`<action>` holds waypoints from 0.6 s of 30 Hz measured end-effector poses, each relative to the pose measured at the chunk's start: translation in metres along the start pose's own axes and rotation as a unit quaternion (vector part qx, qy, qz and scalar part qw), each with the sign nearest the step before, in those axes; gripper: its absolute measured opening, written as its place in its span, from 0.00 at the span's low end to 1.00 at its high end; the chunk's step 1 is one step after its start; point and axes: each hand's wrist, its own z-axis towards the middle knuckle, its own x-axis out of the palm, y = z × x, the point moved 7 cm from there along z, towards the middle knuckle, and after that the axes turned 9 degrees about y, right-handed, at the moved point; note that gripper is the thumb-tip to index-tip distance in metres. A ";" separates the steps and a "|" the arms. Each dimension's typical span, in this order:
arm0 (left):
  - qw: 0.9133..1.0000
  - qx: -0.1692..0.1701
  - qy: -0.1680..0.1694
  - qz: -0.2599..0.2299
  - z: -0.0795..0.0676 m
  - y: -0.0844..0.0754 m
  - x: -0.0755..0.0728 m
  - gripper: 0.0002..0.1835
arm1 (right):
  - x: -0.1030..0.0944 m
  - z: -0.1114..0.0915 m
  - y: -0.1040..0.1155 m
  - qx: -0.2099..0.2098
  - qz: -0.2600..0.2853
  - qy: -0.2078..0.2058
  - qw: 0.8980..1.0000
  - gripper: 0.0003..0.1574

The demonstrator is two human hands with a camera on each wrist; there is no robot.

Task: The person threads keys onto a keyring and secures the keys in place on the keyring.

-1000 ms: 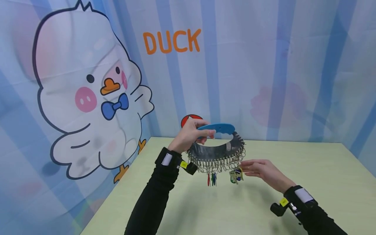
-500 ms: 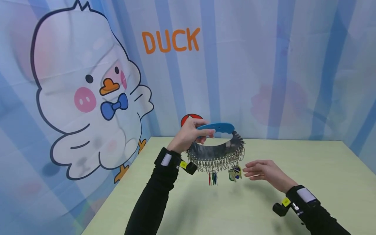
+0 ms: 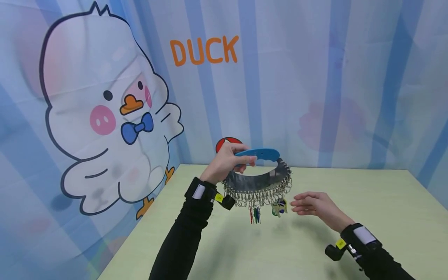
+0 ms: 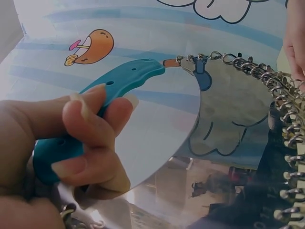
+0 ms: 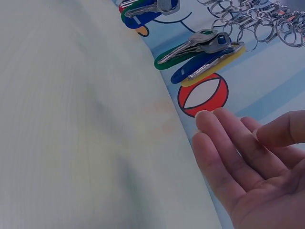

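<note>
My left hand [image 3: 229,161] grips the blue handle [image 4: 136,71] of a large key ring, its fingers curled round it in the left wrist view. Below the handle curves a shiny metal band [image 3: 257,181], its lower edge lined with small clips and split rings [image 4: 290,129]. Two bunches of keys hang from it over the table: one [image 3: 255,215] near the middle, another [image 3: 279,208] toward the right. Green, blue and yellow colours show on the right bunch [image 5: 200,57] in the right wrist view. My right hand [image 3: 316,208] hovers just right of that bunch, fingers extended, holding nothing.
A pale yellow-green table [image 3: 350,186] lies beneath both hands. Behind it and along the left side hangs a blue striped cloth [image 3: 280,77] with a printed duck [image 3: 115,155]. Wrist cameras [image 3: 335,252] sit on both black sleeves.
My right hand has drawn away from the right bunch of keys, shifting slightly right. The left hand and key ring stay in nearly the same place; the hanging keys have swung a little.
</note>
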 end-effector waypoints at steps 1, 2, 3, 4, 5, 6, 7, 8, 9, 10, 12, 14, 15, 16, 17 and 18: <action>1.000 -0.002 0.000 0.000 0.000 0.000 0.000 0.10 | 0.000 0.000 0.001 0.000 0.001 -0.004 1.000 0.26; 1.000 -0.003 0.000 0.002 0.000 0.001 0.000 0.10 | 0.000 0.000 0.001 0.001 0.002 -0.008 1.000 0.26; 1.000 -0.003 0.000 0.004 0.000 0.001 -0.001 0.10 | 0.000 0.001 0.002 0.001 0.002 -0.011 1.000 0.26; 1.000 -0.004 -0.001 0.006 0.001 0.002 -0.001 0.10 | 0.000 0.001 0.003 0.000 0.002 -0.014 1.000 0.25; 1.000 -0.004 -0.001 0.009 0.001 0.002 -0.001 0.10 | 0.000 0.001 0.004 0.000 0.003 -0.015 1.000 0.25; 1.000 -0.003 -0.001 0.011 0.001 0.002 -0.001 0.11 | 0.000 0.001 0.004 -0.001 0.005 -0.016 1.000 0.25; 1.000 -0.003 -0.001 0.014 0.001 0.003 -0.001 0.11 | 0.000 0.002 0.005 -0.002 0.005 -0.014 1.000 0.25; 1.000 -0.002 -0.001 0.015 0.001 0.003 -0.001 0.12 | 0.001 0.002 0.006 -0.003 0.008 -0.012 1.000 0.25; 1.000 -0.001 -0.002 0.015 0.001 0.003 -0.001 0.12 | 0.002 0.002 0.006 -0.005 0.007 -0.008 1.000 0.26; 1.000 -0.001 -0.002 0.016 0.001 0.002 -0.001 0.12 | 0.003 0.002 0.006 -0.006 0.009 -0.006 1.000 0.26; 1.000 0.000 -0.004 0.018 0.001 0.002 -0.002 0.12 | 0.005 0.002 0.007 -0.010 0.009 0.001 1.000 0.27; 1.000 0.001 -0.005 0.017 0.000 0.001 -0.002 0.12 | 0.006 0.002 0.007 -0.011 0.010 0.003 1.000 0.27; 1.000 0.003 -0.006 0.018 0.000 0.000 -0.001 0.12 | 0.006 0.003 0.006 -0.011 0.009 0.002 1.000 0.27; 1.000 0.003 -0.006 0.020 0.000 -0.001 -0.001 0.12 | 0.006 0.003 0.005 -0.008 0.012 -0.001 1.000 0.27; 1.000 0.003 -0.008 0.021 0.000 -0.001 -0.001 0.12 | 0.006 0.003 0.004 -0.006 0.011 -0.001 1.000 0.27; 1.000 0.004 -0.009 0.022 -0.001 -0.001 -0.001 0.12 | 0.005 0.003 0.003 -0.004 0.013 -0.003 1.000 0.27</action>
